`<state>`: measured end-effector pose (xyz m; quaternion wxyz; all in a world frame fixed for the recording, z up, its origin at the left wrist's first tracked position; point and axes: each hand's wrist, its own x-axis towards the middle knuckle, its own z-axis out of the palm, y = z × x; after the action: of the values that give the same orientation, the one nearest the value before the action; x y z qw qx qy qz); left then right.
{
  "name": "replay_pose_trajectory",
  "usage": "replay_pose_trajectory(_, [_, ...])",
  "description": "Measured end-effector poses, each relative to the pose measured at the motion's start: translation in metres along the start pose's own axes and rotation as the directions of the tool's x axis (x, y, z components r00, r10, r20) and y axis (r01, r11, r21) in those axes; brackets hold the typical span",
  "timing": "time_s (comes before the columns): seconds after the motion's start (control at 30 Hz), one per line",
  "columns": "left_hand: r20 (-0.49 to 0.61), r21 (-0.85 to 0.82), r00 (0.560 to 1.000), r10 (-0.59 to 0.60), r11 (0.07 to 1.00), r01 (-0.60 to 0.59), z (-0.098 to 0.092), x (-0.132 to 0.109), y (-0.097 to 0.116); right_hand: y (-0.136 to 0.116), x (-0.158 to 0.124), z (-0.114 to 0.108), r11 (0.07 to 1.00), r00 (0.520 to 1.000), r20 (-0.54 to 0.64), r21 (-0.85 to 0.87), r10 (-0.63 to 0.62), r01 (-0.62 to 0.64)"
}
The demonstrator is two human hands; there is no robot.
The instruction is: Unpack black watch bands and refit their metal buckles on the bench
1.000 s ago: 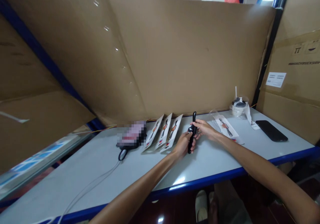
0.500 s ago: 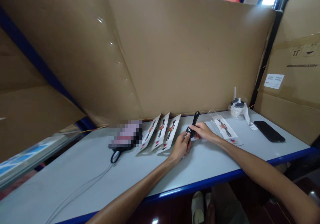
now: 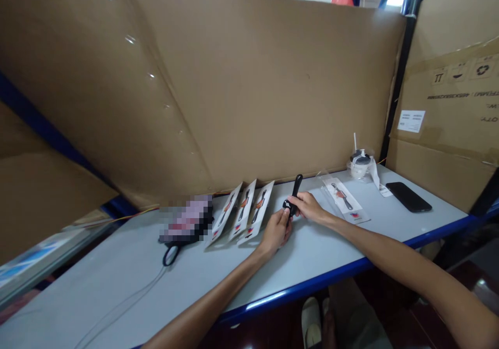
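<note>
A black spokeshave (image 3: 297, 184), with one long handle pointing up and away, is held over the table between both hands. My left hand (image 3: 275, 229) closes round its lower end, the thumb against the middle part with small silvery pieces. My right hand (image 3: 307, 205) grips it beside the middle from the right. Fingers hide much of the lower handle. To the left, three printed cards (image 3: 262, 209) picturing the same kind of tool lean in a row. Right of my hands lies another such card (image 3: 343, 195) with a clear plastic sleeve.
On the grey table (image 3: 234, 271), a pixelated dark-edged object (image 3: 187, 219) with a looped strap lies at left. At right are a black phone (image 3: 408, 197) and a plastic-wrapped white cup (image 3: 359, 167). Cardboard (image 3: 273, 89) walls the back; a carton (image 3: 440, 131) stands at right.
The view has shifted slightly, so most things sit further left in the picture. Both hands keep hold of the spokeshave in nearly the same pose.
</note>
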<state>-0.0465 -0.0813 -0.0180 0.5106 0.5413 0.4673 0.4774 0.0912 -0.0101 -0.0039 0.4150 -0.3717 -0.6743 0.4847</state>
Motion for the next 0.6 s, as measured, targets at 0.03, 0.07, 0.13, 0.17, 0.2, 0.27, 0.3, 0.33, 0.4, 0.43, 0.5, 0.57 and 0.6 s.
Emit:
replay_pose_trajectory(0.03, [-0.015,0.002,1.000,0.000,1.000,0.000,0.0008,-0.0001,0.0000,0.0003,0.0001,0.0006,1.000,1.000,-0.012,-0.012,-0.013,0.013])
replay_pose_trajectory(0.07, [-0.023,0.001,1.000,0.001,1.000,-0.001,0.0017,-0.0003,0.0002,0.0009,0.0003,0.0010,0.999,0.999,-0.020,-0.025,-0.028,0.028])
replay_pose_trajectory(0.13, [-0.026,-0.004,1.000,0.004,1.000,-0.005,0.0031,-0.0008,0.0007,0.0025,0.0011,0.0015,0.998,0.998,-0.027,-0.046,-0.053,0.052])
replay_pose_trajectory(0.17, [-0.027,-0.006,1.000,0.007,1.000,-0.007,0.0036,-0.0010,0.0011,0.0034,0.0016,0.0016,0.997,0.998,-0.030,-0.053,-0.059,0.058])
replay_pose_trajectory(0.2, [-0.029,-0.008,1.000,0.007,1.000,-0.007,0.0039,-0.0012,0.0015,0.0043,0.0021,0.0017,0.996,0.998,-0.031,-0.058,-0.062,0.060])
replay_pose_trajectory(0.27, [-0.029,-0.011,1.000,0.000,1.000,0.000,0.0043,-0.0012,0.0023,0.0057,0.0029,0.0016,0.996,0.997,-0.033,-0.066,-0.064,0.062])
replay_pose_trajectory(0.3, [-0.029,-0.012,1.000,-0.008,1.000,0.008,0.0044,-0.0011,0.0027,0.0060,0.0031,0.0015,0.996,0.997,-0.032,-0.070,-0.065,0.063])
replay_pose_trajectory(0.33, [-0.030,-0.012,0.999,-0.016,1.000,0.015,0.0044,-0.0009,0.0029,0.0061,0.0032,0.0014,0.995,0.997,-0.030,-0.073,-0.067,0.064])
replay_pose_trajectory(0.4, [-0.034,-0.010,0.999,-0.026,1.000,0.026,0.0046,-0.0004,0.0031,0.0058,0.0032,0.0013,0.995,0.997,-0.027,-0.077,-0.069,0.067])
replay_pose_trajectory(0.43, [-0.035,-0.009,0.999,-0.029,1.000,0.028,0.0048,-0.0002,0.0032,0.0055,0.0031,0.0013,0.995,0.997,-0.025,-0.079,-0.068,0.066])
replay_pose_trajectory(0.5, [-0.033,-0.008,0.999,-0.032,0.999,0.032,0.0050,0.0000,0.0032,0.0052,0.0030,0.0017,0.995,0.998,-0.028,-0.079,-0.063,0.060])
replay_pose_trajectory(0.57, [-0.028,-0.010,0.999,-0.039,0.999,0.039,0.0051,0.0000,0.0032,0.0051,0.0028,0.0027,0.995,0.998,-0.040,-0.082,-0.053,0.050])
replay_pose_trajectory(0.6, [-0.026,-0.012,0.999,-0.040,0.999,0.039,0.0050,-0.0001,0.0031,0.0051,0.0028,0.0035,0.996,0.998,-0.046,-0.081,-0.051,0.047])
